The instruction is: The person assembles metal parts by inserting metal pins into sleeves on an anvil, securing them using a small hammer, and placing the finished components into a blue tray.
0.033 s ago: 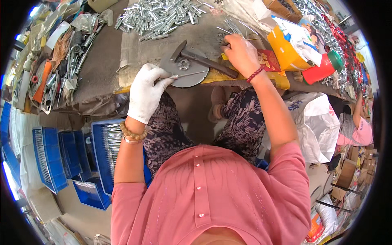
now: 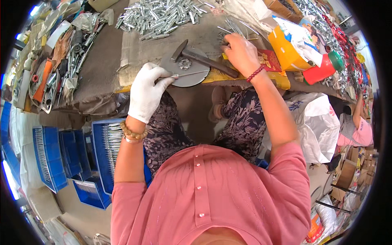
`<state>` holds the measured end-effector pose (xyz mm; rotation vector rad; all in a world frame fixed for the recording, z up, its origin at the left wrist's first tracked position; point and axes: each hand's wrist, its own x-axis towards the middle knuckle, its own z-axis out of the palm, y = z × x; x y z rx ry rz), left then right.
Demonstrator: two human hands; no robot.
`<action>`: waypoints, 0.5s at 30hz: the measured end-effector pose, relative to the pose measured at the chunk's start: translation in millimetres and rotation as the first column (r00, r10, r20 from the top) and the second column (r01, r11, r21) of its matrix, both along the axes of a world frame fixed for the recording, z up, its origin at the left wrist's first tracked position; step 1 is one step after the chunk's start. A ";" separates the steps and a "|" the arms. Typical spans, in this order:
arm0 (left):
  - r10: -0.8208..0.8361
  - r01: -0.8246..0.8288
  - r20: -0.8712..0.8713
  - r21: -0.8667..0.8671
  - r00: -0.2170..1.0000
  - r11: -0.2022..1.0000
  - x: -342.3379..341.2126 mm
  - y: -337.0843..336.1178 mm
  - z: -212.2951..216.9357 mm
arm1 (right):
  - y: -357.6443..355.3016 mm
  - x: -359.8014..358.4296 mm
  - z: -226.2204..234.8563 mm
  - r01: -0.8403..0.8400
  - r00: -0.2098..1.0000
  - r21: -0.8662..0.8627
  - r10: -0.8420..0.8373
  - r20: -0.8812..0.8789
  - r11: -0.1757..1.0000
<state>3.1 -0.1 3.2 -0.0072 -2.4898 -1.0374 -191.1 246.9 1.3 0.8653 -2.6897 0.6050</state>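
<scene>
My left hand (image 2: 148,90) wears a white knit glove. Its thumb and forefinger pinch a thin metal rod (image 2: 192,74), which points right across a round grey metal plate (image 2: 173,63) at the table's front edge. Behind the rod, a hammer (image 2: 208,61) with a dark handle lies over the plate. A small silvery ring-shaped cluster (image 2: 185,64) sits beside the hammer head. My bare right hand (image 2: 243,53) rests beyond the handle's end, fingers bent down near some thin rods (image 2: 234,26). Its fingertips are partly hidden, and what they hold cannot be made out.
Beyond the plate lies a heap of short metal tubes (image 2: 159,18). A yellow box (image 2: 288,47) and a red jar with a green lid (image 2: 324,68) stand at right. Tools (image 2: 75,49) crowd the left. Blue trays (image 2: 98,151) of rods stand below. Another person (image 2: 359,130) works far right.
</scene>
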 end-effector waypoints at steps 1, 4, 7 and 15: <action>-0.005 0.005 -0.002 0.007 1.000 1.000 -0.9 0.4 0.5 | 1.5 -3.7 -0.4 -0.045 0.998 0.028 0.046 -0.045 0.999; -0.002 0.002 -0.009 -0.004 1.000 1.000 -1.6 0.2 -1.4 | -3.8 4.7 9.5 -0.123 0.987 0.013 0.124 -0.101 0.992; 0.015 -0.015 -0.014 -0.027 1.000 1.000 -2.2 -0.1 -5.0 | -14.4 21.7 23.5 -0.243 0.961 -0.034 0.236 -0.144 0.969; 0.042 -0.047 -0.033 -0.168 0.999 0.985 -0.2 1.5 -5.5 | -76.6 85.9 22.0 -0.607 0.791 -0.054 0.596 -0.140 0.793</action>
